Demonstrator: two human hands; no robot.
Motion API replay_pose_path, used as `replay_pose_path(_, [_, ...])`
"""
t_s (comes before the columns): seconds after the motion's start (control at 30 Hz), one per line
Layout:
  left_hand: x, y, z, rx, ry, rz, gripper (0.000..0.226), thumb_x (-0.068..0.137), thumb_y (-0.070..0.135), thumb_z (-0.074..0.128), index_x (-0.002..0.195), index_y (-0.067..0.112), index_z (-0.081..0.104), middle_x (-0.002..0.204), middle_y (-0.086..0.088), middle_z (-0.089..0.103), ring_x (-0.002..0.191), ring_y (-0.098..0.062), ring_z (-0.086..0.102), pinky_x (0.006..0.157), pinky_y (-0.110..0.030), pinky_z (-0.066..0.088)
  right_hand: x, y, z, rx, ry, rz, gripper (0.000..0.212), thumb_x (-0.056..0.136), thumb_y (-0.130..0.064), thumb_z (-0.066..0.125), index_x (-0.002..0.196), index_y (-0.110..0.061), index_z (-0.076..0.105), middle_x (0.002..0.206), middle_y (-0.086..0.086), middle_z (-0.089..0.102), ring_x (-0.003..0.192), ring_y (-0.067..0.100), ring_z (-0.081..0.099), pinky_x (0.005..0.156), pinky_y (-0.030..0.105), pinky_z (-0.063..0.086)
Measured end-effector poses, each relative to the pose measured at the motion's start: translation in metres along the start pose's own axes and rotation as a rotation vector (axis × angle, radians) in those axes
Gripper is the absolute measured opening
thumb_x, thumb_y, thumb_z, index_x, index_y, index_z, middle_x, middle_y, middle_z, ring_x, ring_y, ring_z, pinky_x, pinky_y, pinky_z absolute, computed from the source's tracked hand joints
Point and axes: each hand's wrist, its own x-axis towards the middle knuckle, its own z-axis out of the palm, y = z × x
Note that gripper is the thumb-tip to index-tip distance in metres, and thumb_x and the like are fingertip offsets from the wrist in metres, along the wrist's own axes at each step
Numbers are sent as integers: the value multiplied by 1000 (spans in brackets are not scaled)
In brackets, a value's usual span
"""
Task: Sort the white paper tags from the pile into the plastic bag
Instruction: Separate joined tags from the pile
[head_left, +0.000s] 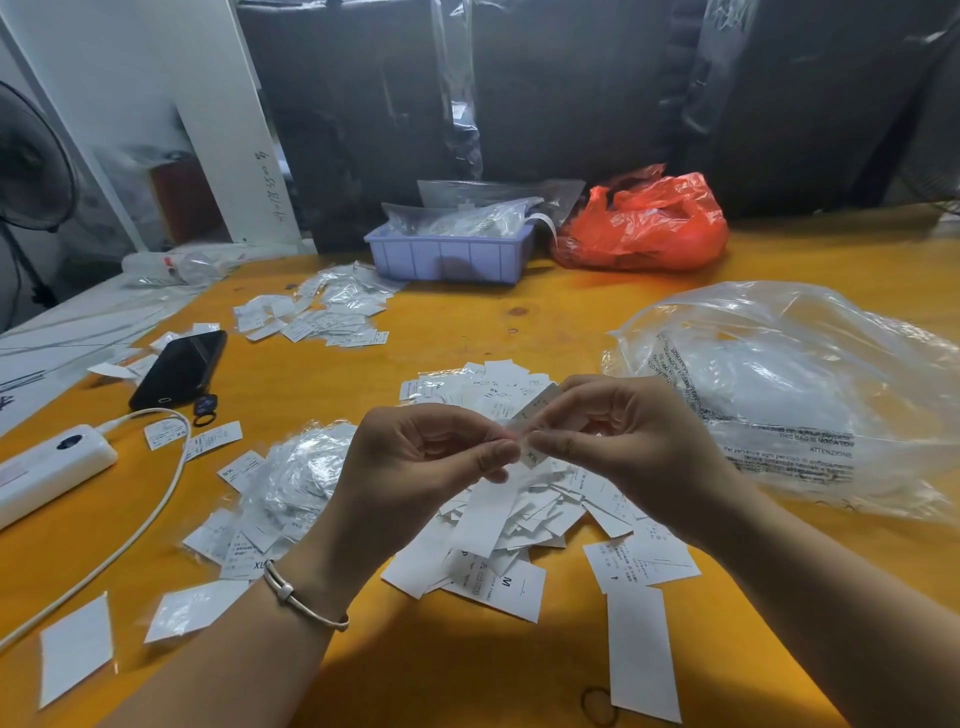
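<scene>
I see left hand (415, 457) and right hand (618, 431) fingers pinching one white tag (535, 421) above the pile (519, 525) on the table (467, 322).

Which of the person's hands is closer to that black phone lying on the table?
Left. The left hand is just right of the black phone; the right hand sits farther right, beyond the left one.

Even indoor light, glare on the clear plastic bag (810, 395), dim backdrop, wide-angle bending at the edges.
</scene>
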Motion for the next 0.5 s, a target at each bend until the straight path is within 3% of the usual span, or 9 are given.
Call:
replay_pose_path(0.17, [0,2,-1,7,18,11,15,73,11,78,87,5,77,77,-4,77,67,-19,74,61,-18,55,-1,-3,-7,33,35,-18,8,81,-8,71,88,-9,76,84,-4,70,81,15,68,74,36,56])
replay_pose_path(0.3, [0,3,-1,0,25,3,16,73,15,78,87,8,78,78,-3,77,67,-19,74,62,-19,56,-3,-12,-10,-103,324,-298,21,85,4,64,98,-10,73,83,0,63,79,20,64,70,40,54])
replay_pose_path(0.43, [-1,2,0,-1,13,-8,16,74,15,78,87,7,78,79,-4,77,68,-20,74,63,-22,58,-9,-19,-8,-239,366,-488,44,83,1,67,122,-18,59,103,-2,69,88,20,67,73,39,56])
replay_pose_path(0.5, [-1,2,0,-3,9,-7,15,74,14,78,87,8,78,79,-4,77,68,-21,74,64,-22,58,-10,-19,-5,-245,333,-496,52,81,2,68,128,-16,54,96,0,68,85,19,66,74,33,56])
